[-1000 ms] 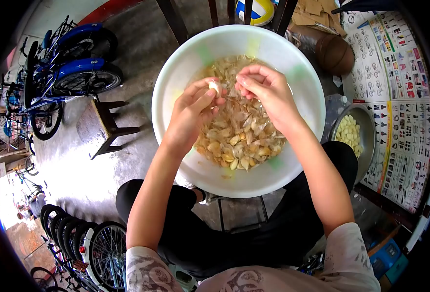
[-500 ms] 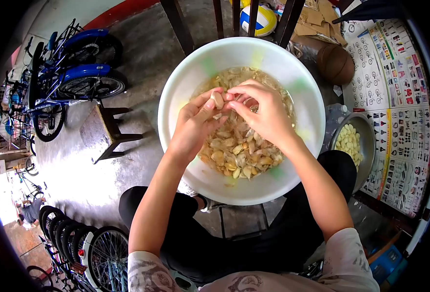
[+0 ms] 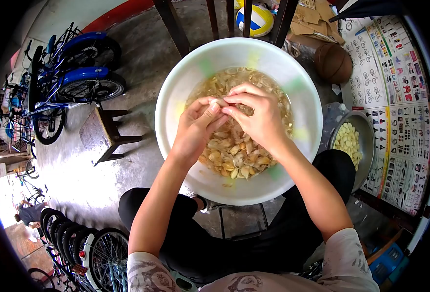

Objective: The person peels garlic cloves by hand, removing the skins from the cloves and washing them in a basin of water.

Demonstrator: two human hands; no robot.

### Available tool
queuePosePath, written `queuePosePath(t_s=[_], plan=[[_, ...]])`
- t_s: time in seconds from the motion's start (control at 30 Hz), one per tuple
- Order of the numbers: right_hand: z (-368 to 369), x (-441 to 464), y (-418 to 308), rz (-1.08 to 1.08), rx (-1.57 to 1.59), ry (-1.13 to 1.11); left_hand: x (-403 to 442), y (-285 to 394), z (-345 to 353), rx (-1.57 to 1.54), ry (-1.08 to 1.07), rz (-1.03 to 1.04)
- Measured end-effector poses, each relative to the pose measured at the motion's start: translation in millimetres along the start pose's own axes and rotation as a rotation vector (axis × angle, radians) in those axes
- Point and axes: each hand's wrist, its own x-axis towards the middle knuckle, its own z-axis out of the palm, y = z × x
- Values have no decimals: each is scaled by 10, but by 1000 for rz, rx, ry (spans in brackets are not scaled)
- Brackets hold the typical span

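A large white basin [image 3: 182, 80] stands before me, holding water with unpeeled garlic cloves [image 3: 234, 156] and loose papery skins in it. Above its middle, my left hand [image 3: 194, 129] is closed around a garlic clove [image 3: 217, 102], held between thumb and fingers. My right hand [image 3: 258, 117] meets it from the other side, its thumb and fingertips pinched against the same clove. The fingers cover most of the clove, so how much skin is on it cannot be made out.
At my right knee stands a metal bowl [image 3: 368, 151] with peeled garlic cloves [image 3: 347, 142]. A wooden stool [image 3: 98, 131] and bicycles [image 3: 86, 80] are on the left. Beyond the basin are dark chair slats [image 3: 212, 19], a volleyball [image 3: 255, 21] and a basketball [image 3: 333, 63].
My right fingertips have closed in on the clove, which shows less between the fingers now. The view has shifted slightly. At the far left, a person has come further into view.
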Motion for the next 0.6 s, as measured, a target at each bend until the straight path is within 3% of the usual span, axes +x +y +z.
queuePosePath(t_s=[0.3,0.4,0.5,0.6], plan=[[-42,-1,8,235,198,-76,6,-52,37,143,139,37],[-117,23,-30,191,-9,-149,7,-83,30,187,150,46],[-184,53,-26,193,12,-228,17,-95,10,233,115,59],[-247,83,-4,326,188,-381,42,-60,-26,278,7,-13]])
